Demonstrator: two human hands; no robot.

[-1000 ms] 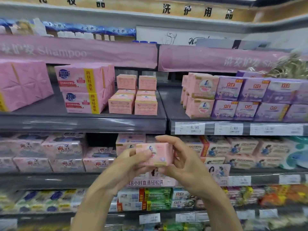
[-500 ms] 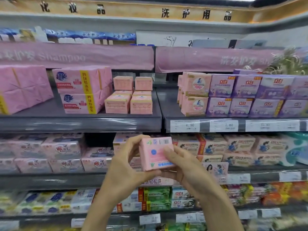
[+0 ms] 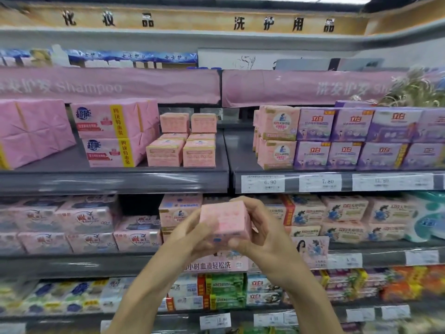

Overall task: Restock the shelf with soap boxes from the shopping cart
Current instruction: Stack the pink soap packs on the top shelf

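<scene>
A small pink soap box (image 3: 225, 221) is held in front of me at the height of the second shelf. My left hand (image 3: 186, 237) grips its left and lower side. My right hand (image 3: 262, 233) curls round its right side, fingers over the top edge and thumb under the front. Above, on the dark upper shelf (image 3: 113, 182), stand matching pink soap boxes (image 3: 181, 147) in two short stacked rows. The shopping cart is out of view.
Large pink wrapped packs (image 3: 110, 133) stand left of the small boxes. Pink and purple boxes (image 3: 337, 138) fill the right shelf section above price tags (image 3: 262, 183). Lower shelves hold packed soap rows. A gap of bare shelf (image 3: 237, 150) lies right of the small boxes.
The two hands have turned the soap box, so a different, paler face now shows. The view has shifted slightly; the box stays at about the same height.
</scene>
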